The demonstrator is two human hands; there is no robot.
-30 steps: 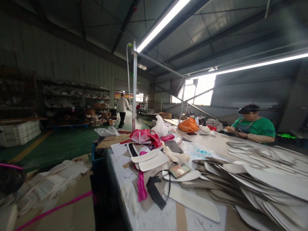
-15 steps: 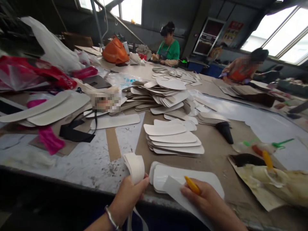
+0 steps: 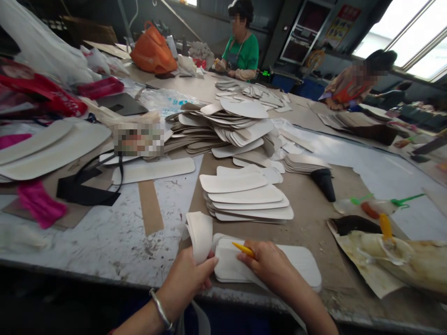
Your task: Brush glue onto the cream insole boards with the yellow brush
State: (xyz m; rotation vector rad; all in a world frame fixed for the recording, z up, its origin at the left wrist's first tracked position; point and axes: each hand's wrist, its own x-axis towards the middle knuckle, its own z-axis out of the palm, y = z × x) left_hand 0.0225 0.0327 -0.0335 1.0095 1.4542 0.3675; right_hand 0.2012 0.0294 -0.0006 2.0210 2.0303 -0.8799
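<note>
My left hand (image 3: 186, 281) grips a curled bundle of white cut pieces (image 3: 199, 235) at the near table edge. My right hand (image 3: 270, 265) holds a yellow pen-like tool (image 3: 243, 250) and rests on a small stack of white rounded pieces (image 3: 300, 263) lying flat in front of me. Just beyond lies a taller stack of white insole-shaped pieces (image 3: 246, 195).
A big heap of white pieces (image 3: 226, 128) sits mid-table. Black strap (image 3: 84, 190), pink fabric (image 3: 40, 204) and red bags (image 3: 42, 90) lie left. Glue-stained paper with brushes (image 3: 387, 256) is at right. Two other people (image 3: 242, 46) (image 3: 356, 81) work at the far side.
The view swung from the hall down to the table. Since half a second ago my right hand moved left onto the flat stack, bringing the tool closer to my left hand.
</note>
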